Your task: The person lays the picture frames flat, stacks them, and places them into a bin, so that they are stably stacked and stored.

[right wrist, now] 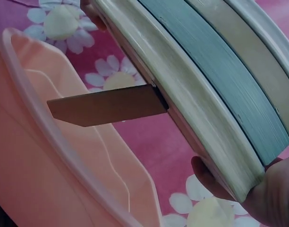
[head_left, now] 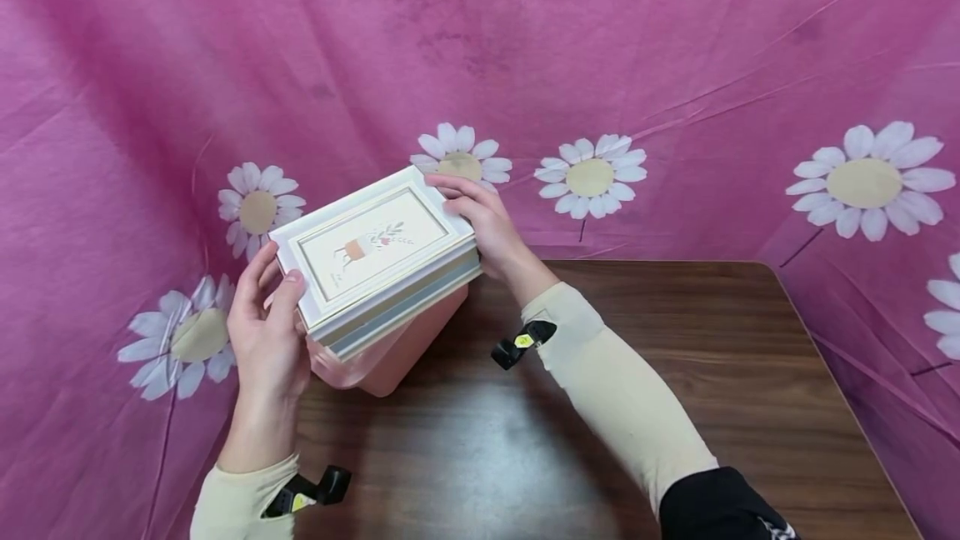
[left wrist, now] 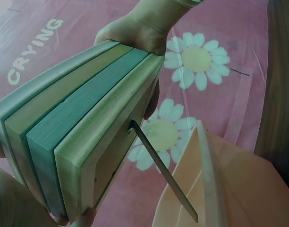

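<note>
A stack of several picture frames (head_left: 375, 242) is gripped between both hands, tilted above a pink plastic bin (head_left: 408, 354). The top frame is white, with a drawing of an animal carrying leafy sprigs. Below it the edges show a tan frame (right wrist: 250, 49), a blue frame (left wrist: 88, 118) and a cream frame (right wrist: 191, 94). My left hand (head_left: 272, 340) holds the near-left end, thumb on top. At the far-right end, my right hand (head_left: 487, 227) grips the stack with its fingers over the top edge. A stand leg (right wrist: 109, 106) sticks out from the lowest frame's back, over the bin's opening.
The bin stands at the left part of a brown wooden table (head_left: 637, 373). Pink cloth with large daisies (head_left: 592, 177) hangs behind and at both sides of the table.
</note>
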Demonstrator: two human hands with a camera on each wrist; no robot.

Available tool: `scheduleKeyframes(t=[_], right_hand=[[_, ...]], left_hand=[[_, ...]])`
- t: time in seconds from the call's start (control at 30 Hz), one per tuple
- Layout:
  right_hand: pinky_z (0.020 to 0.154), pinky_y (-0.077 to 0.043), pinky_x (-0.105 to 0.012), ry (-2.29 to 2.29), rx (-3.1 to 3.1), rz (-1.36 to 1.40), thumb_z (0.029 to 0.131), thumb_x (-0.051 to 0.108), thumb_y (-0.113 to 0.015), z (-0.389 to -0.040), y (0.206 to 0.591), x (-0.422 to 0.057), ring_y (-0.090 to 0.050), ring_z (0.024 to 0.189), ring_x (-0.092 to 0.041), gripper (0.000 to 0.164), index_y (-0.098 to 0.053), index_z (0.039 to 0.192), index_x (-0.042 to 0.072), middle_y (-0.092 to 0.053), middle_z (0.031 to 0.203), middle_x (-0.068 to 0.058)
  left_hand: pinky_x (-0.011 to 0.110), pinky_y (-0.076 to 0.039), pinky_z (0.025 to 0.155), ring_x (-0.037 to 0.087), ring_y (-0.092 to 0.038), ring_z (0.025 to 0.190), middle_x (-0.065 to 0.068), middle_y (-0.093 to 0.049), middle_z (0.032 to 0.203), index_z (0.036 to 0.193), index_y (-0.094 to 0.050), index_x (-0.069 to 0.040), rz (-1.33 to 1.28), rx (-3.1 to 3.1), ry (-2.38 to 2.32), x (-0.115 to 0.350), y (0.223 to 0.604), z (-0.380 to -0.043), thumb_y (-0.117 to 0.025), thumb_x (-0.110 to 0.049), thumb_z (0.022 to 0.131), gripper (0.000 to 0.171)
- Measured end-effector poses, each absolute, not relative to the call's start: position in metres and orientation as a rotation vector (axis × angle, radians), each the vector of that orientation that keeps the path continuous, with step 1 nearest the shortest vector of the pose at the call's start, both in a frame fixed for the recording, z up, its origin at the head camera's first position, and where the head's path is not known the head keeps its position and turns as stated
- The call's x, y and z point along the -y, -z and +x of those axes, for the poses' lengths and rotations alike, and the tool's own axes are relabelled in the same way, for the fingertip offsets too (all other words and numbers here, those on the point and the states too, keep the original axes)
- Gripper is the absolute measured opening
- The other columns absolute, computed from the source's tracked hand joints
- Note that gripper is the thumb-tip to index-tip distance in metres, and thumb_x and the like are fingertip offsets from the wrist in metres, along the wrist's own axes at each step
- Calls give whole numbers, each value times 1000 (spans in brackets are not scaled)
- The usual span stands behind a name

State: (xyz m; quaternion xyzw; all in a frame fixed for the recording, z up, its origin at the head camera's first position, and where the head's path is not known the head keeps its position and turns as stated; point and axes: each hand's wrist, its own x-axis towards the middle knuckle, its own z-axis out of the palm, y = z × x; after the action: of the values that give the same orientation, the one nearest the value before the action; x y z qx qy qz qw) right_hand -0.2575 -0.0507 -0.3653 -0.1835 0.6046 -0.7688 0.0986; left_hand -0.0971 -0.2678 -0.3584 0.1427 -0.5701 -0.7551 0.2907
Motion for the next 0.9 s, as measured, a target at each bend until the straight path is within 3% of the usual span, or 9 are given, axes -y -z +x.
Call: scheduleKeyframes(t=[0.33, 0.6, 0.9], right_hand=[[114, -47, -36, 2235, -1681, -585, 102, 4, -51, -270, 369, 72, -56, 138, -19, 49, -63, 149, 3, -60, 157, -14], [115, -44, -33, 2216, -1637, -602, 101, 2, -51, -280, 382, 85, -54, 138, -16, 50, -62, 149, 1, -55, 161, -11], [120, -41, -35, 2132, -1722, -655, 101, 3, -53, -295, 395, 91, -53, 143, -17, 49, -63, 149, 3, -57, 161, -11]], left_hand=[[18, -61, 72, 16, -67, 106, 6, -65, 132, 146, -63, -11, 422, 1460, 1992, 279, 365, -95, -61, 1, 102, 46], [16, -54, 59, 15, -64, 102, 5, -65, 129, 144, -64, -13, 459, 1436, 1995, 284, 373, -94, -62, 2, 100, 46], [15, -52, 57, 12, -62, 101, 4, -62, 128, 144, -62, -12, 457, 1367, 1996, 282, 392, -102, -57, 6, 101, 47]])
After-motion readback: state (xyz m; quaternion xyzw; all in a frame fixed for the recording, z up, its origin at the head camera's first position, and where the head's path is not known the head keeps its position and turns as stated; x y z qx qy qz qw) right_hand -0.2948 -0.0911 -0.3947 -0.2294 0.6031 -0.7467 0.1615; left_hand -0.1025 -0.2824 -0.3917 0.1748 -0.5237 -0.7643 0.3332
